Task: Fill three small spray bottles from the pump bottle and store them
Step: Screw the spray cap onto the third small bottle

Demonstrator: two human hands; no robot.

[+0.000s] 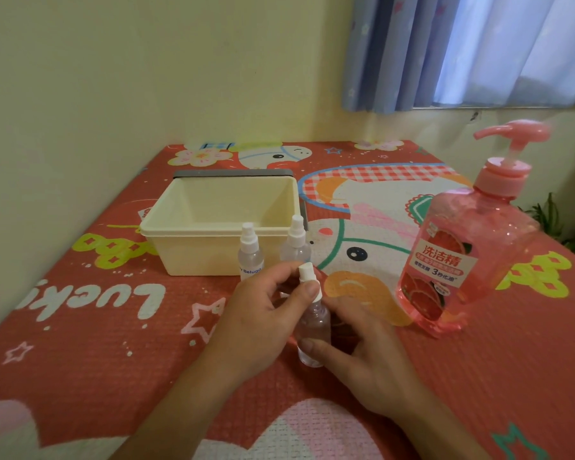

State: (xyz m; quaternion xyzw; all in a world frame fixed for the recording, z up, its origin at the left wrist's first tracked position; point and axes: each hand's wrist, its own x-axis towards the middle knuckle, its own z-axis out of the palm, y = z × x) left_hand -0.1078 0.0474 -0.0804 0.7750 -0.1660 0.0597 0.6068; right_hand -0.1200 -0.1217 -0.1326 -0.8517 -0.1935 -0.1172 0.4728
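Nearest the camera, both hands meet on a small clear spray bottle standing on the patterned red counter. The left hand pinches its white spray top, thumb across the collar; the right hand cups the body, thumb pressed low on it. Just behind stand two more spray bottles, against the front wall of an open cream bin. Right of them stands the pink pump bottle.

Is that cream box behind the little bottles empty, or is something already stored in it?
Empty: the cream box shows only bare inner walls and floor, no bottles inside.
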